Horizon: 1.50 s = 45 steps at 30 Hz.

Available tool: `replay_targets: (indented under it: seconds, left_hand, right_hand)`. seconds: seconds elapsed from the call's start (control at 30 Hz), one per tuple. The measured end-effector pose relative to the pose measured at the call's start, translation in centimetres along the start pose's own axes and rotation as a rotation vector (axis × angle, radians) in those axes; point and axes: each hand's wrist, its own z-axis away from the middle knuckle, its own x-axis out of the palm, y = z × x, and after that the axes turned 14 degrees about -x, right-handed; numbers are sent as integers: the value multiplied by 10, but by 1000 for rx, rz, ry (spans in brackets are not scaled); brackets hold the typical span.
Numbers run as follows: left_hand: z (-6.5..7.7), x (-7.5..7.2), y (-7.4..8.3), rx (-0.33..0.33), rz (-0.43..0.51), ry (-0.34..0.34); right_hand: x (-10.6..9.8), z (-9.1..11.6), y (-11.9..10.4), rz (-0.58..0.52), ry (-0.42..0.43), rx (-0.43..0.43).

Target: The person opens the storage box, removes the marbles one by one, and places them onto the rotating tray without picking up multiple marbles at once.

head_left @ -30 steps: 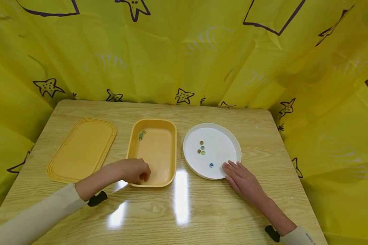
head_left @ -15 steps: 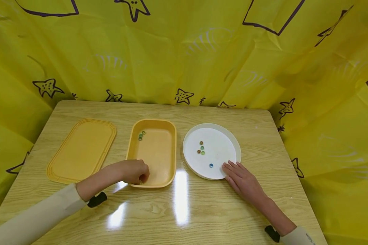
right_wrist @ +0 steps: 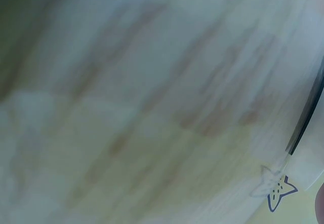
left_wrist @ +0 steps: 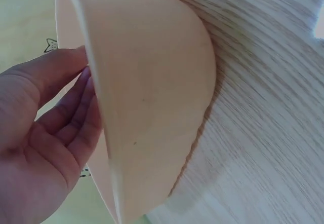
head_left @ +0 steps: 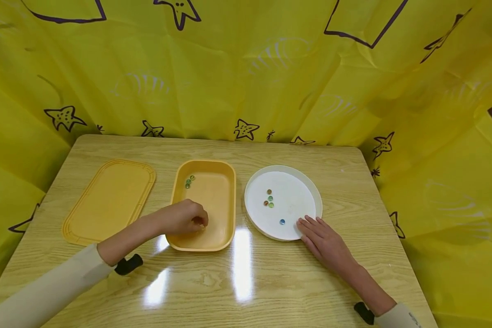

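Observation:
My left hand (head_left: 187, 217) is low over the near part of the orange tray (head_left: 234, 205), with thumb and fingers bent together in a pinch. A small yellowish marble (head_left: 202, 227) shows at its fingertips, mostly covered by them. In the left wrist view the tray's wall (left_wrist: 152, 82) hides these fingertips. Two green marbles (head_left: 188, 181) and a yellowish one (head_left: 192, 177) lie in the tray's far left corner. My right hand (head_left: 328, 246) lies with straight fingers on the near right rim of the round white plate (head_left: 317, 200). The plate's blue marble (head_left: 282, 222) is nearest those fingers.
Two brown marbles (head_left: 269, 192) and two green marbles (head_left: 271, 205) sit left of the plate's middle. A flat orange lid (head_left: 110, 200) lies left of the tray on the wooden table (head_left: 205, 287). A yellow patterned curtain (head_left: 213, 82) surrounds the table's back and sides.
My left hand has risen from the tray's near left corner and shifted away and to the right, its fingers still pinched. My right hand has stayed on the plate's rim.

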Motion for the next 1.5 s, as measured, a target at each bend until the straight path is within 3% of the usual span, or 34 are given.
replay_targets:
  seconds: [0.23, 0.53, 0.93, 1.5]
  left_hand:
    - [-6, -2, 4, -36, 160, 73]
    - [-17, -1, 13, -57, 263, 173]
    - [-44, -5, 33, -63, 259, 200]
    - [-89, -2, 47, -105, 378, 182]
  right_hand:
    - [0, 0, 0, -2, 5, -3]
    - [-1, -3, 0, -2, 22, -16]
    - [1, -2, 1, 0, 17, -16]
    - [0, 0, 1, 8, 38, -27]
